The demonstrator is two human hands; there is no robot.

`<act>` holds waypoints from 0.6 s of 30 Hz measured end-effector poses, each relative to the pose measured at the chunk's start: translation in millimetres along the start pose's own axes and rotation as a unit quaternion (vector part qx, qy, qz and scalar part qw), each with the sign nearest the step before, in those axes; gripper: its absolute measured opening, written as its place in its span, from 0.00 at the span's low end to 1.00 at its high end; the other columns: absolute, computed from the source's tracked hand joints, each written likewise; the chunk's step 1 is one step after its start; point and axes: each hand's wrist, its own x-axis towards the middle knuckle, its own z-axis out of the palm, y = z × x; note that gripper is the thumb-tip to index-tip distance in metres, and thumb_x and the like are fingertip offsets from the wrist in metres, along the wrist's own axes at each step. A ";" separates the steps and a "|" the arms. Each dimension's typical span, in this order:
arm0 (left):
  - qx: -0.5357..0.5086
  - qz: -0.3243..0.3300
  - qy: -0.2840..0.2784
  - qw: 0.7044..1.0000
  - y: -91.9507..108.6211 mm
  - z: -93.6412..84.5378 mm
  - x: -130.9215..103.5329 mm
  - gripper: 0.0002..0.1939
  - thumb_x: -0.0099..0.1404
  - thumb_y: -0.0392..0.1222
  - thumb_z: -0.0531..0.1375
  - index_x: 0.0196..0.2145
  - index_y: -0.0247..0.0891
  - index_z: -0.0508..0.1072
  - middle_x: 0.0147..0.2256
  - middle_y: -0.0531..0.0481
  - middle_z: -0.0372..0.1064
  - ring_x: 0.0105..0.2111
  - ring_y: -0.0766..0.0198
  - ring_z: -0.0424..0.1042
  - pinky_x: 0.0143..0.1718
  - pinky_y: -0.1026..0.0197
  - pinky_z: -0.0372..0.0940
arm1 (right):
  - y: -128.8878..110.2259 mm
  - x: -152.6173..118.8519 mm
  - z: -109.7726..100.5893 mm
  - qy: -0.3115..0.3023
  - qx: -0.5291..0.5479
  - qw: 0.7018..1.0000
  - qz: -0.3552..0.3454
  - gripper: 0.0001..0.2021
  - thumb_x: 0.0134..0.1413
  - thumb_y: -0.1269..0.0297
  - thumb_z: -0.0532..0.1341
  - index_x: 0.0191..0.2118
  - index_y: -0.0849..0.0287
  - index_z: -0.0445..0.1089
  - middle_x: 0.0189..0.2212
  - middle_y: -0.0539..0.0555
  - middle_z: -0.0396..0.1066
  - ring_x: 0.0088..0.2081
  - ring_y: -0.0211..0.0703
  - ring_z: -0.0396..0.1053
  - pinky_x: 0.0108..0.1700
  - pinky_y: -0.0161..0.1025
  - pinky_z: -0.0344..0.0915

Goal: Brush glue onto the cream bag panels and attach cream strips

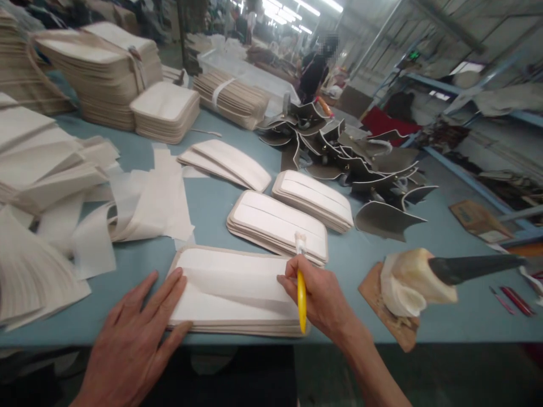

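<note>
A stack of long white panels with beige edges (pixel 237 282) lies at the table's front edge, a folded or creased sheet on top. My left hand (pixel 139 322) rests with fingers spread on its left end. In my right hand (pixel 314 288), at the stack's right end, is a yellow-handled brush (pixel 301 299), its bristles pointing up and away. Just behind are two smaller stacks of panels, one nearer (pixel 275 217) and one farther right (pixel 314 195). To the right a glue-crusted pot (pixel 407 282) with a dark handle or nozzle sits on a brown board (pixel 373 288).
Loose beige strips (pixel 148 198) spread over the left side of the table (pixel 207 212). Tall panel stacks (pixel 106 73) stand at the back left. Dark curved pieces (pixel 339 147) are heaped at the back right. Pens (pixel 515 299) lie far right. A person (pixel 313 70) is in the background.
</note>
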 end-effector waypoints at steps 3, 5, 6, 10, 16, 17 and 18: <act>0.001 -0.016 -0.020 1.000 0.6 0.4 -1.0 0.37 0.73 0.48 0.52 0.75 0.45 0.46 0.66 0.45 0.66 0.62 0.35 0.67 0.53 0.40 0.65 | 17.1 -5.1 0.4 0.039 0.006 0.999 0.014 0.05 0.63 0.59 0.60 0.36 0.52 0.63 0.26 0.45 0.71 0.24 0.39 0.69 0.31 0.34 0.56; -0.005 -0.035 -0.029 0.999 1.9 0.6 -1.4 0.37 0.73 0.47 0.53 0.75 0.49 0.44 0.67 0.48 0.64 0.64 0.36 0.66 0.54 0.38 0.66 | 26.7 -7.4 4.3 0.067 0.013 0.997 0.023 0.06 0.63 0.58 0.60 0.36 0.52 0.64 0.26 0.45 0.71 0.24 0.39 0.68 0.31 0.33 0.57; -0.009 -0.047 -0.033 0.998 2.6 0.7 -1.6 0.37 0.74 0.47 0.53 0.75 0.52 0.43 0.68 0.50 0.63 0.65 0.36 0.65 0.55 0.38 0.66 | 30.9 -8.6 6.8 0.078 0.016 0.996 0.027 0.06 0.63 0.58 0.60 0.36 0.52 0.64 0.25 0.45 0.70 0.23 0.38 0.67 0.31 0.33 0.57; -0.028 -0.075 -0.047 0.996 3.7 1.7 -2.7 0.37 0.74 0.45 0.55 0.74 0.60 0.43 0.71 0.58 0.57 0.68 0.40 0.62 0.61 0.38 0.64 | 43.1 -13.9 17.9 0.109 0.016 0.993 0.039 0.07 0.64 0.58 0.60 0.36 0.52 0.64 0.24 0.44 0.69 0.21 0.38 0.65 0.29 0.33 0.56; -0.066 -0.061 -0.023 0.996 -0.7 4.2 -2.8 0.35 0.72 0.47 0.55 0.73 0.58 0.50 0.71 0.57 0.56 0.69 0.41 0.60 0.68 0.37 0.58 | 51.5 -20.5 31.9 0.158 -0.010 0.986 0.048 0.05 0.65 0.61 0.61 0.37 0.54 0.66 0.24 0.44 0.69 0.24 0.39 0.68 0.30 0.33 0.56; -0.065 -0.056 -0.023 0.996 -1.5 4.5 -2.4 0.36 0.72 0.47 0.55 0.73 0.57 0.50 0.71 0.56 0.56 0.69 0.40 0.61 0.67 0.36 0.58 | 52.5 -21.4 33.9 0.166 -0.015 0.985 0.047 0.05 0.65 0.62 0.61 0.37 0.54 0.66 0.24 0.45 0.70 0.24 0.39 0.68 0.30 0.33 0.56; -0.062 -0.051 -0.023 0.996 -2.2 4.8 -2.0 0.36 0.72 0.47 0.56 0.74 0.56 0.50 0.71 0.55 0.57 0.69 0.40 0.61 0.67 0.36 0.59 | 53.4 -22.3 35.8 0.173 -0.021 0.984 0.044 0.05 0.66 0.62 0.61 0.37 0.55 0.67 0.24 0.45 0.70 0.24 0.39 0.69 0.30 0.33 0.56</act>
